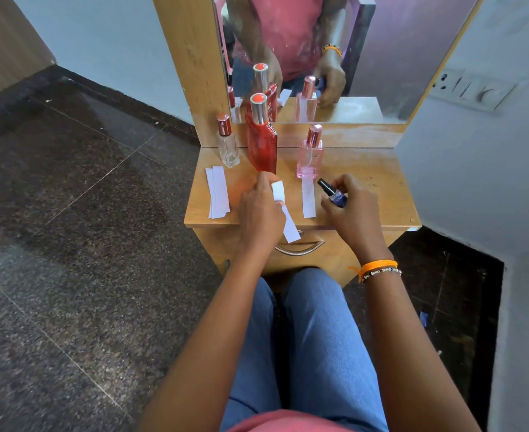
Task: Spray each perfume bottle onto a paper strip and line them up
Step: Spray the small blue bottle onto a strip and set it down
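Observation:
My left hand (pixel 261 210) pinches a white paper strip (pixel 285 210) upright over the front of the wooden dressing table (pixel 381 182). My right hand (pixel 350 207) grips a small dark blue spray bottle (pixel 335 194), its black nozzle pointing left toward the strip. Behind stand a clear bottle (pixel 227 145), a tall red bottle (pixel 261 141) and a pink bottle (pixel 310 157), all capped. One strip (pixel 309 198) lies in front of the pink bottle. Two spare strips (pixel 218 192) lie at the table's left.
A mirror (pixel 335 51) rises behind the bottles and reflects them and my hands. The table's drawer handle (pixel 300 249) sits below the front edge, above my knees. Dark stone floor lies left; a wall with a switch plate (pixel 472 88) is close on the right.

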The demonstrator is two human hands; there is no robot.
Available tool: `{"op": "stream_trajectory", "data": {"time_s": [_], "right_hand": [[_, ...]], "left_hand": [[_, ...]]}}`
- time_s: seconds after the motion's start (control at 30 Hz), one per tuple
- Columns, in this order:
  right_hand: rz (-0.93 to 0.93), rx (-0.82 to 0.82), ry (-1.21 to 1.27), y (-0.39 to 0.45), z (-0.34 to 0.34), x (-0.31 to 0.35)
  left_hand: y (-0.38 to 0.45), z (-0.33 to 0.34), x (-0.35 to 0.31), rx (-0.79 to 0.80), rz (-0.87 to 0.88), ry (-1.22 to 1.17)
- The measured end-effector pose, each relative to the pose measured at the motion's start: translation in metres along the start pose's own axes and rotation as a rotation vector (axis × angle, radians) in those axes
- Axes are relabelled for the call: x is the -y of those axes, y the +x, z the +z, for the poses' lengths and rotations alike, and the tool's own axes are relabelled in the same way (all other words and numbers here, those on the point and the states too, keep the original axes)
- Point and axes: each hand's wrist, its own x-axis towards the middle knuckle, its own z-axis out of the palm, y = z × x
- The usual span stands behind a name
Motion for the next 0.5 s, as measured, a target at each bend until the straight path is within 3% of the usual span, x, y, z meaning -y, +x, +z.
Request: {"op": "stream_trajectory", "data": {"time_s": [0.27, 0.5], "right_hand": [[-0.001, 0.055, -0.047, 0.0, 0.001, -0.005], [0.102, 0.074, 0.221, 0.0, -0.016, -0.006]], "left_hand": [[-0.001, -0.013, -0.001, 0.017, -0.137, -0.332], [-0.006, -0.016, -0.002, 0.055, -0.175, -0.506]]}}
